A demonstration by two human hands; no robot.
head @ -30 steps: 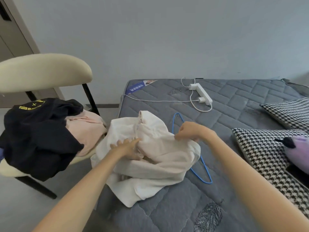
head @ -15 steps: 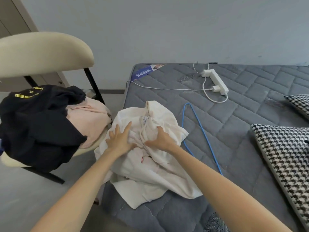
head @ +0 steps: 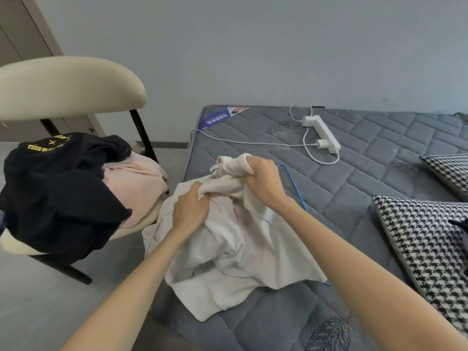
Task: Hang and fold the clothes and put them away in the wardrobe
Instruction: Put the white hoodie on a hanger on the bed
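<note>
White garment [head: 228, 249] lies bunched on the mattress [head: 354, 198] beneath both hands. Left hand [head: 188, 211] and right hand [head: 263, 182] each clench its collar area. Blue hanger [head: 295, 188], just right of them, is apparently half buried. Step: hanging; next, open the neck for the hanger.

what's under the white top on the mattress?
A blue hanger: one wire stretch shows beside the right hand, and an end pokes out at the lower right edge of the white top. The rest is covered. Below both lies the grey mattress.
</note>
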